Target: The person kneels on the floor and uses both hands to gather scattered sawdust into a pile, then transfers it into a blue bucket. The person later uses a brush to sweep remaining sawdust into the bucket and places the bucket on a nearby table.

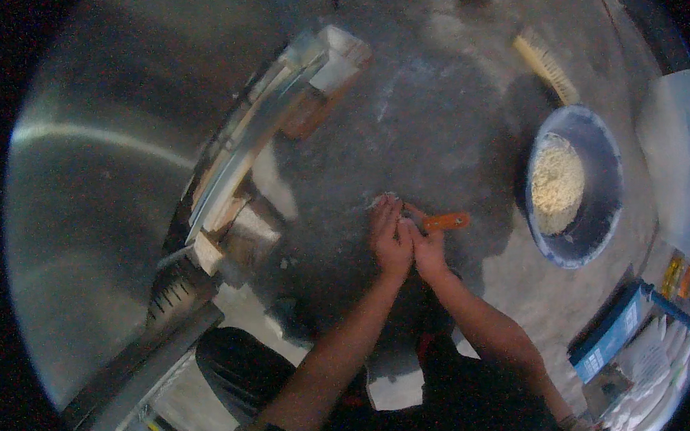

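My left hand (391, 242) and my right hand (430, 252) are side by side, low over the dark floor (343, 174). An orange-handled hand tool (446, 221) sticks out to the right from my right hand, which holds it. The tool's handle has a hole near its end, and its working end is hidden by the hands. The left fingers point forward and lie close together, touching or nearly touching a small whitish smear (382, 199) at their tips. Whether anything sits under the left palm cannot be seen.
To the right stands a dark basin (604, 184) holding pale crumbly material (557, 184), with a bristle brush (545, 67) beyond it. A blue box (611, 333) lies lower right. Long strips (254, 150) rest on blocks (310, 109) at left, beside a shiny panel (104, 199).
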Demonstrator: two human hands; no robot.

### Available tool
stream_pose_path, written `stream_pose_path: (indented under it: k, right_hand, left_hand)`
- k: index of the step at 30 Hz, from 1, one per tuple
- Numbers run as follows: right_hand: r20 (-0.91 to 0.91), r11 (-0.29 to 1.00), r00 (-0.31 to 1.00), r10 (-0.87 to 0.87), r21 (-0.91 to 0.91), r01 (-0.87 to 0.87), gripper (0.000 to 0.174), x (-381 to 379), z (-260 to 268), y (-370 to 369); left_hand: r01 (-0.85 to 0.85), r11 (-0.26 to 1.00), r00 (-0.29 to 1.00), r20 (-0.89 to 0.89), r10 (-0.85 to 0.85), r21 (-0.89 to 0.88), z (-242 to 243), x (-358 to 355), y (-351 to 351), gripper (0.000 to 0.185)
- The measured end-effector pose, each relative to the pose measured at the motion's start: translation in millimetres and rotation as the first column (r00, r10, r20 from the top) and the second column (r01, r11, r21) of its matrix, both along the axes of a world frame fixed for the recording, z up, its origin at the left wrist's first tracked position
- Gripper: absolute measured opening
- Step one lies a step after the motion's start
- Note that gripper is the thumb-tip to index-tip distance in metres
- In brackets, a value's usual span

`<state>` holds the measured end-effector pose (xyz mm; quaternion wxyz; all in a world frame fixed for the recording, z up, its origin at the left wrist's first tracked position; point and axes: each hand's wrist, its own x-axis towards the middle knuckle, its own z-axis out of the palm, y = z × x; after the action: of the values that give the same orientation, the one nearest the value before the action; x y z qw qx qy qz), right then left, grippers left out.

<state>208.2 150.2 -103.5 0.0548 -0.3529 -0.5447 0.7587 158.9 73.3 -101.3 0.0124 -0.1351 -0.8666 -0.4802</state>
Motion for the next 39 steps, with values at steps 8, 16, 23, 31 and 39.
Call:
stream_pose_path:
  k: [8, 16, 23, 31, 39]
  right_hand:
    - [0.018, 0.985, 0.993, -0.118, -0.123, 0.119, 0.036, 11, 70, 34]
    - [-0.115, 0.868, 0.906, -0.408, 0.26, 0.424, 0.034, 19, 198, 132]
    - [-0.164, 0.627, 0.882, -0.443, 0.646, 0.435, 0.028, 48, 195, 250]
    - [-0.24, 0.261, 0.853, -0.463, 0.883, 0.39, 0.027, 117, 133, 290]
    - [-0.245, 0.495, 0.737, -0.63, 0.605, 0.624, 0.032, 129, 162, 188]
  left_hand:
    - [0.021, 0.997, 0.997, -0.08, -0.014, 0.081, 48, 9, 44, 0.033]
    - [0.27, 0.87, 0.963, -0.109, -0.247, 0.413, 159, 6, 173, 0.028]
    - [0.358, 0.665, 0.882, -0.003, -0.472, 0.655, 155, 25, 296, 0.027]
    - [0.317, 0.697, 0.842, 0.148, -0.519, 0.643, 121, 9, 286, 0.036]
    - [0.247, 0.803, 0.947, 0.04, -0.318, 0.542, 107, -16, 200, 0.031]
